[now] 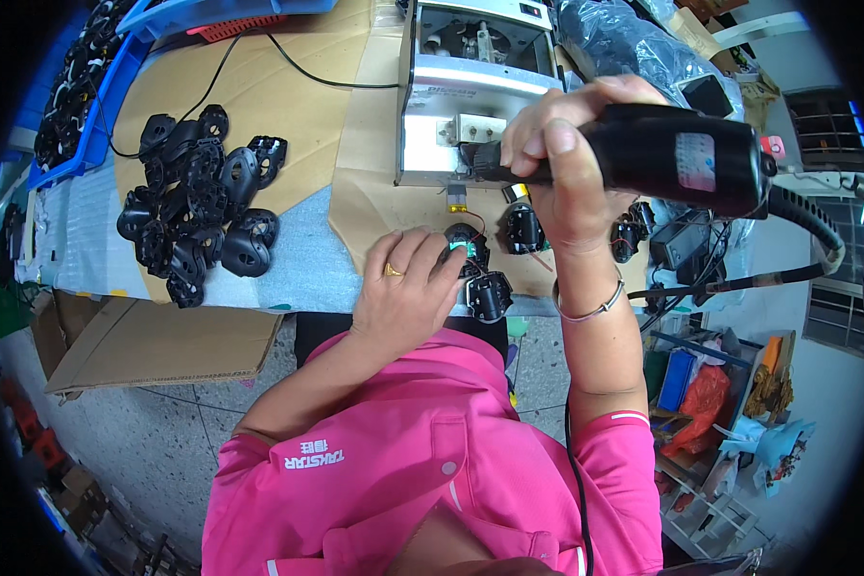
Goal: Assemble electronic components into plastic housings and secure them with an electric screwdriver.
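My right hand (568,163) is wrapped round a black corded electric screwdriver (682,158). The narrow end of the tool points left, at the front of a metal screw feeder (490,86); the bit's exact contact cannot be made out. My left hand (408,283) lies low on the bench with bent fingers gripping a black plastic housing (480,252). A small green circuit board (463,248) shows at its fingertips. Just below is a black earcup-like part (488,298). A flat battery (458,197) with a yellow end and a red wire lies above the housing.
A heap of black plastic shells (197,192) sits left of my left hand. More black parts (523,228) lie under my right wrist. Blue bins (96,125) stand at the far left. The thick tool cable (816,230) loops at the right, and clear plastic bags (624,48) lie behind.
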Tool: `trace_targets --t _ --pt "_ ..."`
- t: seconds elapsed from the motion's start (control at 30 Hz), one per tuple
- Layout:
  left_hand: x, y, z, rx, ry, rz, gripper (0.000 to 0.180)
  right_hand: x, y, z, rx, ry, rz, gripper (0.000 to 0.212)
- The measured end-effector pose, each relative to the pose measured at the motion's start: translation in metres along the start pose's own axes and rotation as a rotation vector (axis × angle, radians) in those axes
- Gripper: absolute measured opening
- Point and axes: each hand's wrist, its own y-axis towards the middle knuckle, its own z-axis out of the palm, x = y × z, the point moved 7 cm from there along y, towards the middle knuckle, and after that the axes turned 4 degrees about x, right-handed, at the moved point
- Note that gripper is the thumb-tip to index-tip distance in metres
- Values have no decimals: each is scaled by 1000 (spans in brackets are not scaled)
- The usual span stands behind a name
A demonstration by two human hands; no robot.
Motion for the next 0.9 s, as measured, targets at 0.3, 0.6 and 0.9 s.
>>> trace_targets --t 0.3,0.6,0.9 --pt "0 -2 0 -11 -1 2 40 -10 6 0 -16 75 171 41" --pt "0 -1 0 -7 0 2 40 -1 -1 -18 -193 259 17 44" --pt "-1 0 0 -14 4 5 39 -4 1 -16 -170 231 -17 44"
